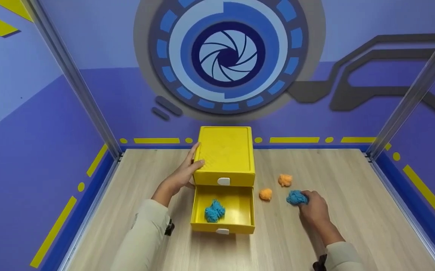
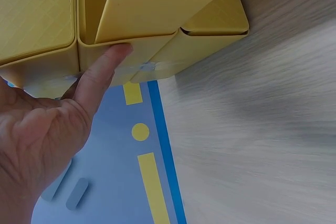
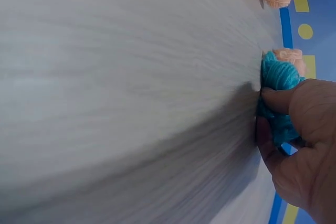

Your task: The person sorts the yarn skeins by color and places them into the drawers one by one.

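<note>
A yellow two-drawer box [image 1: 225,150] stands near the back wall, its lower drawer [image 1: 240,207] pulled out. Inside that drawer lies a blue yarn ball [image 1: 214,211]. My left hand [image 1: 181,175] rests against the box's left side, thumb at the top edge; in the left wrist view an extended finger [image 2: 100,74] presses on the yellow wall. To the right of the box, my right hand [image 1: 316,209] pinches another blue yarn ball [image 1: 296,197] close over the table. The right wrist view shows thumb and fingers around this blue yarn [image 3: 281,74].
Two small orange yarn balls, one nearer the drawer [image 1: 265,194] and one farther back [image 1: 285,180], lie between the box and my right hand. Blue printed panels [image 1: 104,86] and metal posts [image 1: 70,75] bound the wooden table [image 1: 353,188].
</note>
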Tool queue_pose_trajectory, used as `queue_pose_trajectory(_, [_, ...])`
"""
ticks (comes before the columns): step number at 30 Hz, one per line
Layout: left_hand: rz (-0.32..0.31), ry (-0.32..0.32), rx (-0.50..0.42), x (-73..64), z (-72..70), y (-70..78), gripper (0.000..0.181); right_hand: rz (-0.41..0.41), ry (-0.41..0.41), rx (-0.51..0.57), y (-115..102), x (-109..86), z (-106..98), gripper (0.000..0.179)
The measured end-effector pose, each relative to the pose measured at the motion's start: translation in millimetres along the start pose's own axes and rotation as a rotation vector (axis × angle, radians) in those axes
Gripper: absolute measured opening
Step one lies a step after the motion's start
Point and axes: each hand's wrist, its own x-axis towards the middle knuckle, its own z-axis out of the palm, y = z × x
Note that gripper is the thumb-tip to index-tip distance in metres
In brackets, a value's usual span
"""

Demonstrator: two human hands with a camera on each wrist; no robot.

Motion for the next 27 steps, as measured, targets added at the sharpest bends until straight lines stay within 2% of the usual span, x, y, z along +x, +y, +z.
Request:
queue_pose_trajectory(4, [0.002, -0.018, -0.012, 0.7, 0.7, 0.5, 0.071, 0.014, 0.022, -0.006, 0.8, -1.1, 1.6, 0.039])
queue_pose_trajectory(9, [-0.014, -0.007, -0.011, -1.7, -1.2, -1.9, 0.071, 0.008, 0.018, 0.013, 0.0, -2.3, 4.0, 0.040])
queue_pose_trajectory(14, [0.000, -0.018, -0.022, 0.2, -0.3, -1.5, 0.072, 0.016, 0.034, 0.029, 0.0, -3.0, 2.9, 0.041])
queue_pose_trajectory(27, [0.011, -0.015, -0.004, -1.1, -1.1, -0.5, 0.070, 0.026, -0.018, 0.049, -0.8, -2.9, 0.1, 0.044])
